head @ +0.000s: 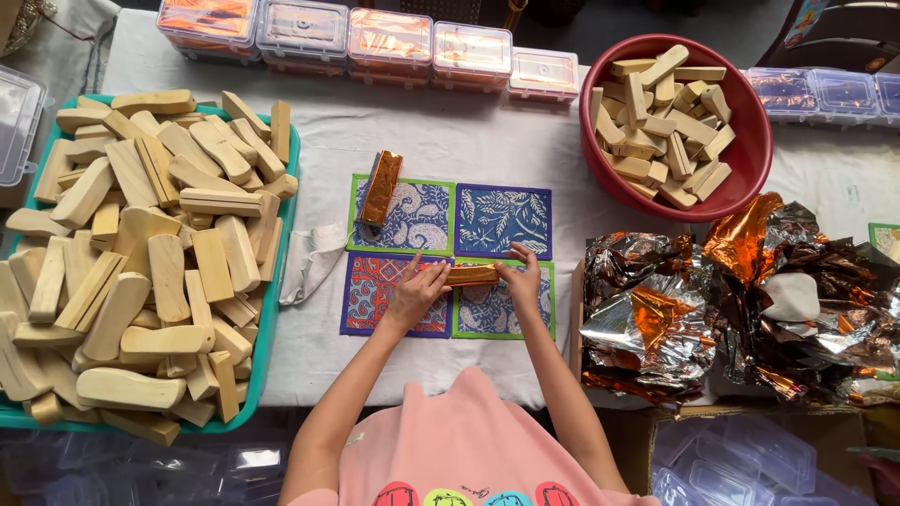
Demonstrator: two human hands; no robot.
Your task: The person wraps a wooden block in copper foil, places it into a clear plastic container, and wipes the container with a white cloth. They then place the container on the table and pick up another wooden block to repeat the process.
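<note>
Your bench (487,141), draped in white cloth, carries four patterned mats (450,253), a teal tray (281,281) and red bowl (750,150) of smooth pale wooden blocks, and crinkled foil sheets (656,319), while your left hand (415,292) and right hand (520,276) pinch the ends of a foil-wrapped block (472,275) lying between them.

A foil-wrapped block (472,275) is gripped at its ends by the left hand (413,295) and right hand (520,278). Wooden blocks (141,253) are heaped at nine o'clock.

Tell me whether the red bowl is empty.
No, the red bowl is heaped with pale wooden blocks, stacked up to about its rim.
</note>
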